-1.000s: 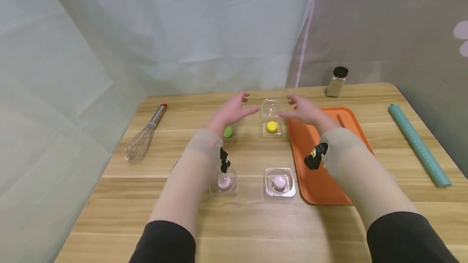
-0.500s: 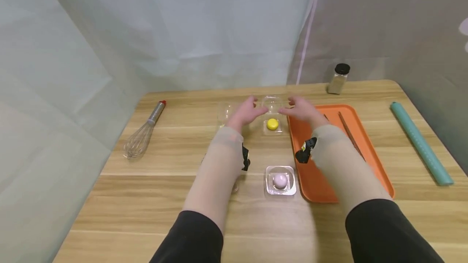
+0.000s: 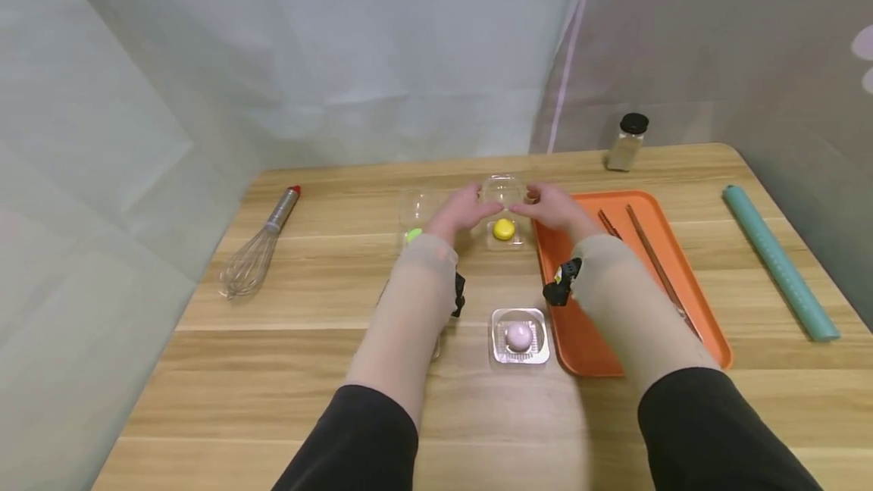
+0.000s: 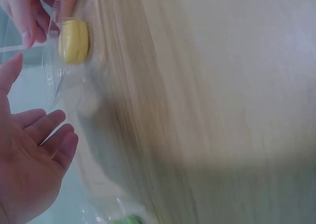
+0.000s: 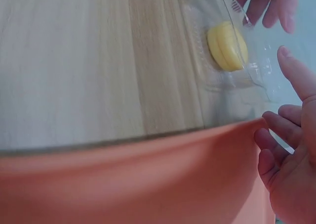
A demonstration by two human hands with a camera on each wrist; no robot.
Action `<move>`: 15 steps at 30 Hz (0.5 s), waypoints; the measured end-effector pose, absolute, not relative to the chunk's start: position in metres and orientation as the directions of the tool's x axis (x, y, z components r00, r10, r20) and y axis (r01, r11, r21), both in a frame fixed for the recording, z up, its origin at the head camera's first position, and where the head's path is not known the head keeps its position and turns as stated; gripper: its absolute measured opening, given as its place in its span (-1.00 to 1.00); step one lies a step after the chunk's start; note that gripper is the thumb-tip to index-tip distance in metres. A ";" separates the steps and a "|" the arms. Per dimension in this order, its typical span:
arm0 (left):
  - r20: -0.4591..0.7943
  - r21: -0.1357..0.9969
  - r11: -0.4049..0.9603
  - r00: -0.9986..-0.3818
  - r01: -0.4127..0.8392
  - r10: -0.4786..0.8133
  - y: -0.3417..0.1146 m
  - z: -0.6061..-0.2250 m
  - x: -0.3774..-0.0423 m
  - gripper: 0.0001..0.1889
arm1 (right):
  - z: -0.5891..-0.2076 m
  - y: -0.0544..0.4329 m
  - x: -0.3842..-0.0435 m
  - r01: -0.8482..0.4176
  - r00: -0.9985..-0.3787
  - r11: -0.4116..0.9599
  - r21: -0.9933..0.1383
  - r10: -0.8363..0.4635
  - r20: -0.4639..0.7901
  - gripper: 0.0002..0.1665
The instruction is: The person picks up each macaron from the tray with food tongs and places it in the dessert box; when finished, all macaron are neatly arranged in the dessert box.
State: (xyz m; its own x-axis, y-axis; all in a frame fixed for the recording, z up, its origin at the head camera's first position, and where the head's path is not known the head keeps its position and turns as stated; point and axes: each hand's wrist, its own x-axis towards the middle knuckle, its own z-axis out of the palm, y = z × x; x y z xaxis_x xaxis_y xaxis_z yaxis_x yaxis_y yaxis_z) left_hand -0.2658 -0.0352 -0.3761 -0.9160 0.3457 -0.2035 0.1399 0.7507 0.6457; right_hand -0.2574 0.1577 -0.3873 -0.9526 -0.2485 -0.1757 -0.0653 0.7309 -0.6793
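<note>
A yellow macaron [image 3: 504, 229] sits in the base of a small clear plastic box whose lid [image 3: 502, 189] stands raised at the far side. My left hand [image 3: 465, 211] is at the lid's left edge, thumb pointing inward, fingers relaxed. On the other side my right hand [image 3: 551, 207] mirrors it, its thumb tip close to the lid's right edge. Both palms face each other in the wrist views, with the yellow macaron [image 4: 74, 41] between and below them. To the left, a second clear box holds a green macaron [image 3: 413, 236], partly hidden by my left forearm.
A clear box with a lilac macaron [image 3: 519, 336] stands nearer me. The orange tray [image 3: 586, 339], bearing tongs [image 3: 655, 256], lies under my right forearm. A whisk [image 3: 255, 252] is at left, a teal rolled mat [image 3: 780, 264] at right, a black-capped jar [image 3: 626, 144] behind.
My left hand has moved right, toward the raised lid, and my right hand slightly inward and down. The gap between the hands has narrowed around the lid.
</note>
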 end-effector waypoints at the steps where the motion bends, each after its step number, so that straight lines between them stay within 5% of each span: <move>1: -0.210 0.646 0.751 -0.914 0.137 0.348 -0.034 -0.377 -0.265 -0.17 | -0.388 0.157 -0.257 -0.075 -0.952 0.728 -0.681 -0.256 -0.169 -0.11; 15: -0.034 0.780 0.607 -0.959 0.152 0.283 -0.037 -0.371 -0.266 -0.24 | -0.377 0.152 -0.253 -0.043 -0.978 0.537 -0.842 -0.196 -0.075 -0.14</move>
State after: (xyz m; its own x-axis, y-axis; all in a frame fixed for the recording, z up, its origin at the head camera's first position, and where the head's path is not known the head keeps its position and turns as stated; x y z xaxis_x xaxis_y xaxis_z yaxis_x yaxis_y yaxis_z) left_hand -0.2658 -0.0365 -0.3710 -0.9585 0.2830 -0.0338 0.1516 0.6069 0.7802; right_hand -0.2533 0.1519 -0.3774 -0.9777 -0.1961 -0.0748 -0.0434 0.5375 -0.8422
